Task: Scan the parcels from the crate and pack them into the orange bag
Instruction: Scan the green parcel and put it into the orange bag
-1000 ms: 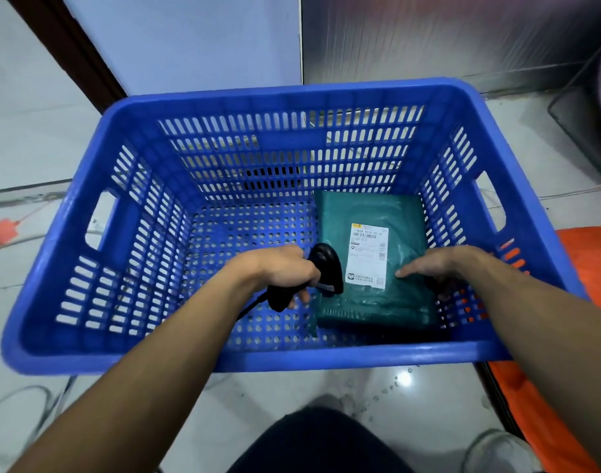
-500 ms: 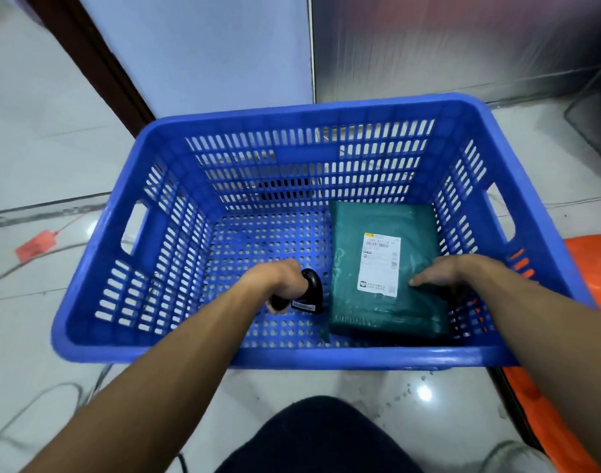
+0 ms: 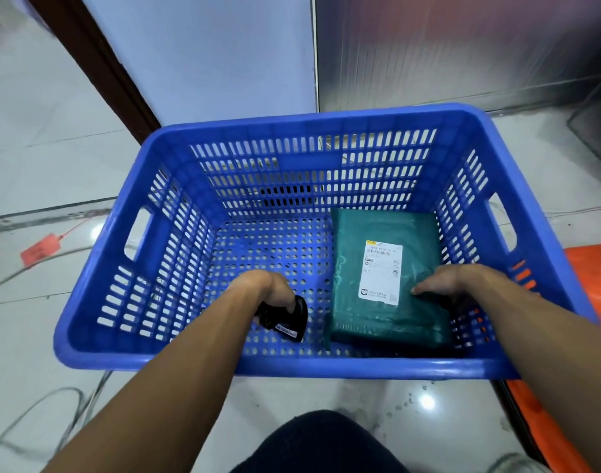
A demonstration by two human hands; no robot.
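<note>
A blue slotted crate [image 3: 319, 367] stands on the floor in front of me. One dark green parcel [image 3: 415, 240] with a white label lies flat in its right half. My left hand [image 3: 268, 288] grips a black barcode scanner [image 3: 290, 320] low over the crate bottom, left of the parcel. My right hand [image 3: 452, 279] rests on the parcel's near right part, fingers pointing left toward the label; the fingertips on the far side are hidden. The orange bag [image 3: 592, 278] shows at the right edge, beside the crate.
Pale glossy floor tiles surround the crate. Grey cables [image 3: 36, 404] loop on the floor at lower left, and an orange tag [image 3: 39, 252] lies at left. A brown door frame [image 3: 97, 59] and light wall stand behind. My dark-clad knee [image 3: 319, 445] is at the bottom.
My left hand has drawn the scanner back to the left and lowered it, away from the label. The view has tilted up. My right hand stays on the parcel.
</note>
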